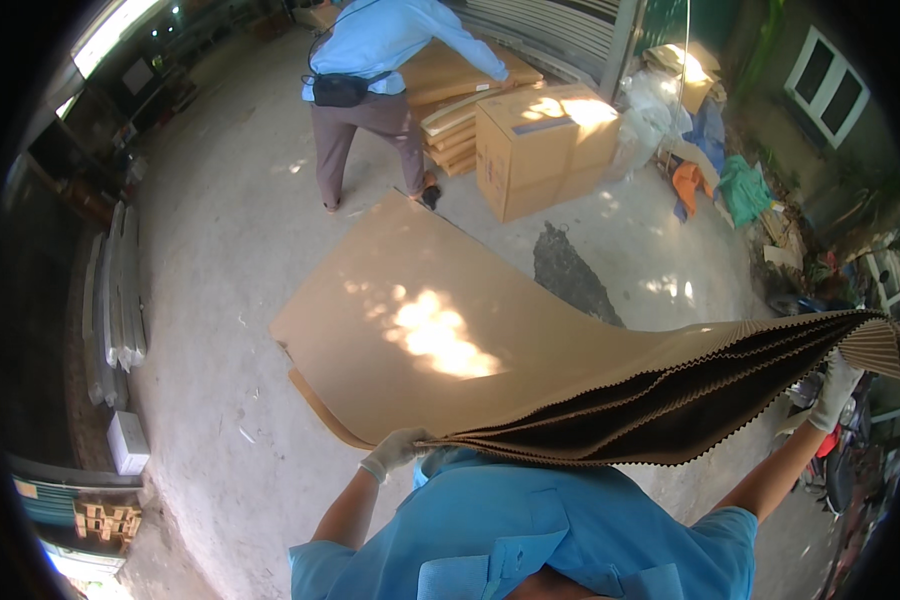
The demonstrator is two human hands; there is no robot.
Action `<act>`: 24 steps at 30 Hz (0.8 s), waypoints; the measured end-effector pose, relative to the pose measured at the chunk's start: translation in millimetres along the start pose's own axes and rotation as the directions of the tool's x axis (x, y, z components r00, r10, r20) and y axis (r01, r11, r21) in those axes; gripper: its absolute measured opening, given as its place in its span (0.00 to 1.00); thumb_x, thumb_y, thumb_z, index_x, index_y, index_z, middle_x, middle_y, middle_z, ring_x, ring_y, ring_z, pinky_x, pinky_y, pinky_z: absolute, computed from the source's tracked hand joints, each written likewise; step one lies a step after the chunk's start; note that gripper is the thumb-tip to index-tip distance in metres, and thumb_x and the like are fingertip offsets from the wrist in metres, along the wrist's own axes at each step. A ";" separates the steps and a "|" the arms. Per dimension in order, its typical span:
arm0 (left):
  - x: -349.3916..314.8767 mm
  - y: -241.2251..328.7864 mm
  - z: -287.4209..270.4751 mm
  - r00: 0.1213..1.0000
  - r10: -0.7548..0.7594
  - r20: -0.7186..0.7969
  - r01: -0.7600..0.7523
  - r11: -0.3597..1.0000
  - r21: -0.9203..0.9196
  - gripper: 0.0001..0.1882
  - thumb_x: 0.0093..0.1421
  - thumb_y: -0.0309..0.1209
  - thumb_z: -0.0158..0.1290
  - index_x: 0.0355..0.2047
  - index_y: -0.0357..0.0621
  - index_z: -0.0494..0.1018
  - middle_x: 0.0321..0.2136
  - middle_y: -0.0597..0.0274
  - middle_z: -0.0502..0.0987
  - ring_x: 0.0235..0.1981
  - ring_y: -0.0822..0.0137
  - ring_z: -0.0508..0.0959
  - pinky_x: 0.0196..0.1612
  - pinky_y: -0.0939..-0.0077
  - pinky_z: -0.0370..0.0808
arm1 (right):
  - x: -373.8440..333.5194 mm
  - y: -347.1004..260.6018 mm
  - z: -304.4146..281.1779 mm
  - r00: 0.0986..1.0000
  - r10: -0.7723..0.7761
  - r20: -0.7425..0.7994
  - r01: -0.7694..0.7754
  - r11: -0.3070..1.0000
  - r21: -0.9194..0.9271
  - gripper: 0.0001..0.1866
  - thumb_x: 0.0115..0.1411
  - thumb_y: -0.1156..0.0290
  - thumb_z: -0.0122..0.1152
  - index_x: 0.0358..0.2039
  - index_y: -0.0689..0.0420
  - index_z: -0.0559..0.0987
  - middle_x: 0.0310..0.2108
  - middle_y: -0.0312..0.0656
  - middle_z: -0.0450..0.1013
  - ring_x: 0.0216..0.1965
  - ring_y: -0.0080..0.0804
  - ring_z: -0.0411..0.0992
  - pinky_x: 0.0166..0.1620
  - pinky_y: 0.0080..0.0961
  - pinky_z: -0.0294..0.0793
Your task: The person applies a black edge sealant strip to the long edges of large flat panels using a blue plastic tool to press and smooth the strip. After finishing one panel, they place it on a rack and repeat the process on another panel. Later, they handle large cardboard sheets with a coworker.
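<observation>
A wide stack of brown cardboard sheets with zigzag-cut near edges stretches in front of my body. My left hand, in a pale glove, grips its near edge close to my chest. With my arm stretched out, my right hand, also gloved, grips the raised right end. Between my hands the sheets bow apart, leaving dark gaps. The far part slopes away over the floor, its far corner close to the feet of another person. My right fingers are partly hidden by the cardboard.
A person in a blue shirt bends over flat cardboard beside a large closed carton. Plastic bags and cloths lie at right. A dark floor patch, long wrapped bundles and a white box surround me.
</observation>
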State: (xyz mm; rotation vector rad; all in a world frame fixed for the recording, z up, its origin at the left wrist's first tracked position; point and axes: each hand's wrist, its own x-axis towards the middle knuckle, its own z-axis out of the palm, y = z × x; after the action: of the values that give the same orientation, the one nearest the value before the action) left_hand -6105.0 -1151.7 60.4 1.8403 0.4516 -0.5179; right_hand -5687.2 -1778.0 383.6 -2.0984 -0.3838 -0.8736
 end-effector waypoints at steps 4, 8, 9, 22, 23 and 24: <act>1.8 -2.9 0.4 0.999 0.039 -0.017 -0.039 0.999 -0.023 0.11 0.65 0.33 0.60 0.46 0.46 0.79 0.40 0.60 0.81 0.43 0.65 0.79 0.49 0.68 0.74 | 0.2 5.9 -0.9 1.000 0.010 -0.029 -0.010 1.000 -0.009 0.21 0.61 0.71 0.71 0.52 0.66 0.77 0.47 0.39 0.76 0.44 0.28 0.71 0.52 0.28 0.71; 4.1 -0.4 -1.1 1.000 0.007 -0.007 -0.007 1.000 -0.022 0.11 0.65 0.32 0.60 0.47 0.44 0.79 0.41 0.61 0.81 0.44 0.66 0.79 0.49 0.70 0.74 | -0.7 6.0 -2.0 0.998 0.058 -0.006 -0.058 0.998 0.012 0.23 0.59 0.70 0.73 0.52 0.65 0.77 0.47 0.39 0.76 0.44 0.28 0.71 0.52 0.28 0.71; 5.1 1.1 -1.8 1.000 -0.006 0.001 0.006 1.000 -0.004 0.11 0.65 0.30 0.59 0.47 0.42 0.78 0.41 0.61 0.81 0.44 0.67 0.78 0.49 0.71 0.74 | -0.4 5.6 -1.6 0.997 0.071 0.001 -0.071 0.997 0.038 0.23 0.58 0.70 0.74 0.51 0.65 0.77 0.46 0.39 0.76 0.44 0.28 0.71 0.52 0.28 0.71; 13.7 3.9 -9.3 1.000 0.006 0.030 -0.007 1.000 0.024 0.14 0.64 0.32 0.61 0.49 0.45 0.79 0.44 0.60 0.82 0.45 0.66 0.79 0.50 0.71 0.75 | 3.2 -2.5 15.5 0.995 0.097 0.006 -0.097 0.995 0.035 0.20 0.57 0.73 0.74 0.48 0.65 0.78 0.42 0.36 0.76 0.41 0.25 0.72 0.50 0.25 0.72; 14.5 2.8 -9.2 0.999 0.033 0.019 -0.033 0.999 0.005 0.14 0.64 0.32 0.61 0.50 0.46 0.79 0.44 0.60 0.82 0.45 0.66 0.79 0.51 0.71 0.75 | 3.8 -1.5 16.2 0.998 0.066 0.014 -0.067 0.997 0.038 0.21 0.58 0.73 0.73 0.49 0.66 0.78 0.44 0.37 0.76 0.42 0.26 0.72 0.51 0.26 0.71; 15.0 1.7 -9.7 0.998 0.058 0.007 -0.058 0.998 -0.014 0.15 0.65 0.32 0.61 0.50 0.46 0.79 0.43 0.59 0.82 0.45 0.65 0.79 0.51 0.71 0.75 | 4.3 -0.7 16.5 0.998 0.059 0.021 -0.059 0.997 0.040 0.21 0.58 0.73 0.73 0.50 0.67 0.78 0.45 0.38 0.77 0.44 0.27 0.72 0.53 0.26 0.71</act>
State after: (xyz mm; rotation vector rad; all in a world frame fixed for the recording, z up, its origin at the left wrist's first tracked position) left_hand -6090.3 -1142.2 56.2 1.8322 0.3943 -0.4812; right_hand -5677.1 -1764.9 379.9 -2.0716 -0.3456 -0.8047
